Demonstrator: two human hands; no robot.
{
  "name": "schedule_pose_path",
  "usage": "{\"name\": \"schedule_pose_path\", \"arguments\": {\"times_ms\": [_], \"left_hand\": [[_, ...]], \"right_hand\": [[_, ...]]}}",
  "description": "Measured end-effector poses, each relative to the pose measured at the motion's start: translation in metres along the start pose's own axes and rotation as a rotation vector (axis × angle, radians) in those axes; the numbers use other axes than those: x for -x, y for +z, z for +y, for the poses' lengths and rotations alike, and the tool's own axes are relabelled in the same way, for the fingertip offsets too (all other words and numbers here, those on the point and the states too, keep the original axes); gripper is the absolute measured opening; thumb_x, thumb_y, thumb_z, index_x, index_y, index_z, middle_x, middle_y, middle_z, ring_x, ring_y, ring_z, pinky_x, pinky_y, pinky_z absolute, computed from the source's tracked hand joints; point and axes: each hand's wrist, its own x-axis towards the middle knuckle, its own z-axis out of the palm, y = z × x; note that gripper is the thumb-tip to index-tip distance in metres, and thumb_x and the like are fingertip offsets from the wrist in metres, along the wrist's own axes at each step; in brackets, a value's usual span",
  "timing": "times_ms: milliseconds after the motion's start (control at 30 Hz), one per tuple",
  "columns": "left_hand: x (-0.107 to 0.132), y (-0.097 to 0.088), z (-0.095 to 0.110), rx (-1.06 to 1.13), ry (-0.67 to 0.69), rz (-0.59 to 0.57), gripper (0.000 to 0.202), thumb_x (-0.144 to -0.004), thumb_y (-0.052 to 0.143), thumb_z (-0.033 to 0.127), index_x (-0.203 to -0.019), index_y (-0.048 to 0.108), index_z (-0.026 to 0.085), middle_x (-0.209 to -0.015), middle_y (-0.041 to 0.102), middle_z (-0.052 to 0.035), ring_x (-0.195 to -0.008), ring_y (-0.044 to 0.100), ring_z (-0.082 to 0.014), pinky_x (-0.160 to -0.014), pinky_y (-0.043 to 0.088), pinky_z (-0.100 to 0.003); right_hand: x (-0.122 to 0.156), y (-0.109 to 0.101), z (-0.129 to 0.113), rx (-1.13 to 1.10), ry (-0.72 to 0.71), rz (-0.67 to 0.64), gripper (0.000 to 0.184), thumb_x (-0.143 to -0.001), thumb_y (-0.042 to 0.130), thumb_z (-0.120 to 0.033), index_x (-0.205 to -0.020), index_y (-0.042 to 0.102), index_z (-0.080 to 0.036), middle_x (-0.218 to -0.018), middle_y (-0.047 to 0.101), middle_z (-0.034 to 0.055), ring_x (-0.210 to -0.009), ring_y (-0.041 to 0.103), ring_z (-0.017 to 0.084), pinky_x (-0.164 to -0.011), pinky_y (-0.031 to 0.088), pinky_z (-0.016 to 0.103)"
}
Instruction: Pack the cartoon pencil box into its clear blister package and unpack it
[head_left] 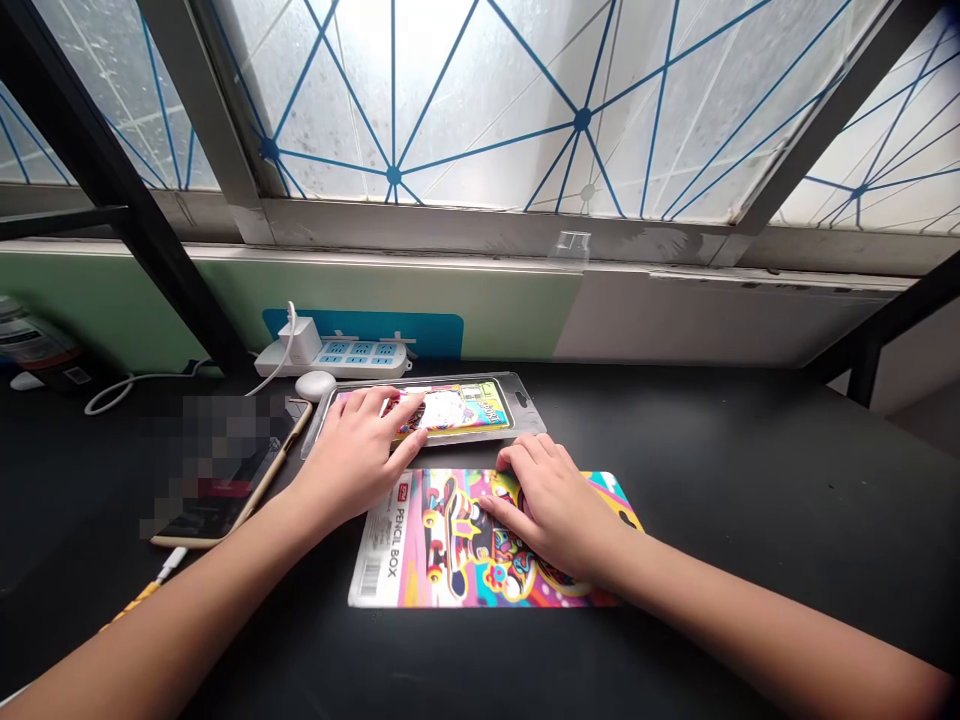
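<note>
A colourful card printed "PENCIL BOX" [457, 590] lies flat on the black table in front of me. My right hand [551, 505] rests on its right half, fingers lightly bent and apart, palm down. Behind the card sits a clear plastic blister pack [517, 405] with a bright, printed pencil box [487, 403] inside. Over the left part of that pack, my left hand [367, 440] lies with its fingers spread. Neither hand grips anything. Each hides part of the printed thing under it.
Left of my left hand, a phone [247, 480] in a tan-edged case has a cable [161, 575] plugged in. A white power strip [360, 357] with a charger and a round white object [315, 386] stand at the back. A dark bottle [45, 345] is far left; black posts flank the table.
</note>
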Motion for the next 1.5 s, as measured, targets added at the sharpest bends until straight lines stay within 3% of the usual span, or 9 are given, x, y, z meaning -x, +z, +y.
{"name": "schedule_pose_path", "arguments": {"times_ms": [100,267,400,500,633,800,1000,1167,1500], "left_hand": [[0.0,0.0,-0.001,-0.025,-0.003,-0.025,0.05,-0.104,0.036,0.052,-0.144,0.057,0.031,-0.148,0.052,-0.0141,-0.136,0.047,-0.0364,-0.11,0.036,-0.057],[0.0,-0.006,-0.005,0.03,0.006,-0.083,0.048,-0.104,0.036,0.057,-0.132,0.064,0.03,-0.155,0.05,-0.0115,-0.142,0.043,-0.0361,-0.112,0.033,-0.06],[0.002,-0.015,-0.006,0.082,0.071,-0.082,0.039,-0.1,0.046,0.057,-0.106,0.067,0.025,-0.133,0.063,-0.0091,-0.122,0.056,-0.0341,-0.1,0.043,-0.052],[0.004,-0.02,-0.004,0.135,0.087,-0.115,0.036,-0.098,0.049,0.057,-0.1,0.062,0.023,-0.121,0.063,-0.009,-0.11,0.056,-0.032,-0.093,0.045,-0.048],[0.007,-0.022,-0.002,0.218,0.134,-0.196,0.035,-0.097,0.05,0.058,-0.103,0.058,0.024,-0.12,0.06,-0.008,-0.111,0.052,-0.031,-0.095,0.043,-0.048],[0.008,-0.022,-0.001,0.231,0.136,-0.236,0.038,-0.097,0.049,0.06,-0.114,0.058,0.027,-0.127,0.057,-0.0075,-0.117,0.049,-0.0317,-0.1,0.041,-0.05],[0.008,-0.021,-0.002,0.224,0.129,-0.252,0.052,-0.096,0.051,0.061,-0.14,0.052,0.032,-0.138,0.053,-0.0084,-0.126,0.046,-0.0346,-0.106,0.038,-0.053],[0.01,-0.024,-0.001,0.212,0.144,-0.276,0.052,-0.096,0.052,0.061,-0.144,0.05,0.042,-0.136,0.052,-0.0069,-0.125,0.046,-0.0351,-0.105,0.04,-0.053],[0.011,-0.026,-0.003,0.212,0.147,-0.289,0.054,-0.094,0.055,0.062,-0.145,0.052,0.044,-0.134,0.051,-0.0074,-0.124,0.047,-0.0349,-0.106,0.04,-0.054]], "right_hand": [[0.002,-0.002,-0.006,-0.028,-0.002,-0.002,0.028,-0.098,0.055,-0.049,-0.089,0.05,-0.022,-0.095,0.062,0.0084,-0.088,0.056,0.026,-0.077,0.047,0.042],[0.006,-0.025,-0.005,-0.158,0.04,-0.006,0.03,-0.095,0.055,-0.052,-0.091,0.047,-0.024,-0.073,0.059,-0.0008,-0.063,0.053,0.018,-0.06,0.038,0.031],[-0.004,-0.056,0.049,-0.248,0.16,-0.061,0.039,-0.091,0.056,-0.063,-0.084,0.05,-0.025,-0.073,0.061,-0.0018,-0.063,0.052,0.016,-0.057,0.036,0.029],[-0.013,-0.069,0.109,-0.322,0.335,-0.327,0.049,-0.087,0.055,-0.07,-0.074,0.057,-0.023,-0.07,0.06,-0.0011,-0.062,0.052,0.016,-0.054,0.036,0.028],[-0.016,-0.071,0.151,-0.327,0.386,-0.325,0.047,-0.086,0.056,-0.069,-0.077,0.062,-0.023,-0.07,0.063,-0.0001,-0.06,0.055,0.018,-0.053,0.039,0.03],[-0.016,-0.064,0.124,-0.3,0.338,-0.207,0.045,-0.086,0.059,-0.067,-0.099,0.069,-0.025,-0.105,0.072,0.0063,-0.096,0.065,0.026,-0.08,0.048,0.035],[-0.015,-0.054,0.085,-0.313,0.281,-0.196,0.044,-0.086,0.06,-0.065,-0.098,0.068,-0.023,-0.095,0.072,0.0039,-0.081,0.063,0.022,-0.067,0.044,0.032],[-0.015,-0.057,0.099,-0.361,0.358,-0.244,0.044,-0.083,0.063,-0.066,-0.087,0.066,-0.023,-0.077,0.068,-0.0002,-0.065,0.058,0.017,-0.057,0.039,0.029],[-0.014,-0.072,0.115,-0.303,0.385,-0.215,0.044,-0.075,0.071,-0.067,-0.078,0.068,-0.023,-0.076,0.069,-0.0005,-0.069,0.057,0.018,-0.057,0.038,0.029]]}}
